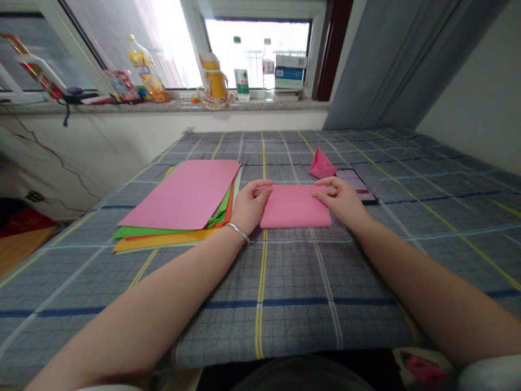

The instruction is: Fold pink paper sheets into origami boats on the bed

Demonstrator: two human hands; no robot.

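Note:
A folded sheet of pink paper [296, 209] lies in front of me, its rounded fold along the near edge. My left hand [252, 203] pinches its far left corner between thumb and fingers. At the far right corner, my right hand [337, 198] grips the same paper in a like way. Just beyond the right hand stands a folded pink paper boat [321, 164]. A phone [358, 185] with its screen lit lies beside that, partly hidden by the hand.
Left of the paper is a stack of coloured sheets [183, 193], pink on top. Checked cloth [293, 271] covers the surface. Along the windowsill [163, 106] stand a yellow drink bottle [146, 70], a yellow cup [215, 79], clear bottles and boxes [290, 70]. A grey curtain [382, 60] hangs at right.

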